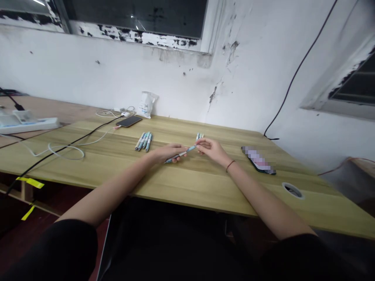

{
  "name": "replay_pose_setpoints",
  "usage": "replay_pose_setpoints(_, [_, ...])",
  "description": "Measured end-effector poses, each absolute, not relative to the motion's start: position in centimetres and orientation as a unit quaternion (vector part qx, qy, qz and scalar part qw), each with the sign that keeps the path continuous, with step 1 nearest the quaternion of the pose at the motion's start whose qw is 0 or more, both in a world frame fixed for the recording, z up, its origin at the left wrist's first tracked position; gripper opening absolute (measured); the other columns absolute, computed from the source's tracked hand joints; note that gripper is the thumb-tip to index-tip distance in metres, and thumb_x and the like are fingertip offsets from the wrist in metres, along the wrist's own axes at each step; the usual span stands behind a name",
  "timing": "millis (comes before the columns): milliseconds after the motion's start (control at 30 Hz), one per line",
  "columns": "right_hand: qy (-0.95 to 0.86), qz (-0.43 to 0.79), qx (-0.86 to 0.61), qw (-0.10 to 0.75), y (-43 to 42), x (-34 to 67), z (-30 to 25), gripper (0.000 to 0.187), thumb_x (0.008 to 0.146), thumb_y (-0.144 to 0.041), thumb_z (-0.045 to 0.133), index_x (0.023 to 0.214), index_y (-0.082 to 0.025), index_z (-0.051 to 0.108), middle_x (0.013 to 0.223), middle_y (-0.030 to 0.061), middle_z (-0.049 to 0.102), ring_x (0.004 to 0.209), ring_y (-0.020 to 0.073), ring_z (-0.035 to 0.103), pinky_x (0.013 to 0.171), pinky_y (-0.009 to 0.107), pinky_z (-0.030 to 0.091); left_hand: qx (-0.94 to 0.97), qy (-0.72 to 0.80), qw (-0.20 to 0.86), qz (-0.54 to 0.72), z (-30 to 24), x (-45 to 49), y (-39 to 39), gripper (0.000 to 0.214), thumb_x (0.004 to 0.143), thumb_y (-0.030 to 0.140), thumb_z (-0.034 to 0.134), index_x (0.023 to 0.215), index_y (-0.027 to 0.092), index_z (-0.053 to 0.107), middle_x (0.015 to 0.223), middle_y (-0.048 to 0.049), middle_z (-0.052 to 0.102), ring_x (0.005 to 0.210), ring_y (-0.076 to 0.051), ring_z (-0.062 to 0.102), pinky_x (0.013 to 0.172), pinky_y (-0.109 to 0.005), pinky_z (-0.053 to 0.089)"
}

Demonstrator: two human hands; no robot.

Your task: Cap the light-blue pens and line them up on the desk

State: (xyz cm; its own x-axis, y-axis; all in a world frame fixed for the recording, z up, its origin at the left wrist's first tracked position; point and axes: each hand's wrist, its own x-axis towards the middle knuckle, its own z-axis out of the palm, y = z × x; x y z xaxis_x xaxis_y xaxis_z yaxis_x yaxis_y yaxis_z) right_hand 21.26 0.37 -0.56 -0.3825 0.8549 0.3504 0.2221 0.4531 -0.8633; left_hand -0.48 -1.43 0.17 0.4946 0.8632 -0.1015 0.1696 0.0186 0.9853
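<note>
Above the wooden counter [96, 164], the left hand [166, 153] clenches a blue-and-white pen [181, 155], its other end pinched by the right hand's [213, 150] fingers [201, 143]. Printing on it and the similar pens [143, 141] nearby is too small to read.

White wall [117, 70], scuffed, with dark stains and cracked patches. Window [131, 17] above it, dark glass, frame paint [131, 37] peeling in black flakes. Second window [359, 82] on the right wall, same peeling. Black cable [299, 66] runs down that wall to the tabletop [205, 191], light wood grain, grommet hole [292, 190] near the right edge. Older brown table [43, 111] abuts at left. Yellow tape [31, 182] on the table frame. Floor [43, 230] dark red. Light flat, even.
</note>
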Motion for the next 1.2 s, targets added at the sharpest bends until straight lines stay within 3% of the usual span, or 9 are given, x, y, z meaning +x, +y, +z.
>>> replay_pose_setpoints(233, [-0.759,0.347,-0.374,0.405,0.35,21.24,-0.56,0.025,0.073,-0.038,0.063,0.087,-0.018,0.06,0.084,0.0044,0.063,0.07,0.0147,0.061,0.071,0.033,0.052,0.64,0.412,0.584,0.283,0.51,-0.44,-1.74,0.029,0.073,0.042,0.067,0.075,0.014,0.06,0.056,0.0023,0.048,0.045,-0.005,0.04,0.039,-0.016,0.026])
replay_pose_setpoints(533, [-0.78,0.296,-0.402,0.376,0.44,21.27,-0.8,0.034,0.08,-0.049,0.054,0.079,-0.016,0.061,0.063,0.0005,0.055,0.055,0.0121,0.052,0.055,0.028,0.046,0.642,0.424,0.578,0.271,0.35,-0.45,-1.57,0.026,0.075,0.04,0.064,0.073,0.014,0.062,0.057,0.0008,0.051,0.045,-0.005,0.04,0.037,-0.015,0.026])
replay_pose_setpoints(767, [-0.749,0.388,-0.362,0.397,0.22,21.26,-0.55,0.031,0.073,-0.041,0.064,0.093,-0.018,0.059,0.084,0.0043,0.061,0.069,0.0141,0.058,0.063,0.03,0.051,0.632,0.42,0.589,0.278,0.3,-0.53,-1.35,0.026,0.076,0.038,0.06,0.086,0.016,0.067,0.07,-0.0012,0.057,0.047,-0.005,0.041,0.037,-0.016,0.025])
replay_pose_setpoints(1100, [-0.8,0.312,-0.387,0.336,-0.03,21.29,-0.51,0.038,0.085,-0.052,0.046,0.072,-0.017,0.054,0.066,0.0008,0.055,0.058,0.0116,0.052,0.057,0.026,0.045,0.65,0.412,0.582,0.263,0.3,-0.61,-1.42,0.025,0.076,0.038,0.061,0.083,0.015,0.069,0.062,-0.0005,0.053,0.044,-0.005,0.039,0.036,-0.017,0.023])
replay_pose_setpoints(1200, [-0.782,0.354,-0.376,0.35,0.12,21.52,-0.56,0.031,0.082,-0.048,0.053,0.091,-0.018,0.055,0.084,0.0036,0.059,0.063,0.011,0.055,0.057,0.025,0.046,0.65,0.406,0.589,0.257,0.44,-0.6,-1.53,0.024,0.076,0.036,0.06,0.084,0.015,0.067,0.064,-0.0009,0.054,0.044,-0.005,0.037,0.036,-0.016,0.022])
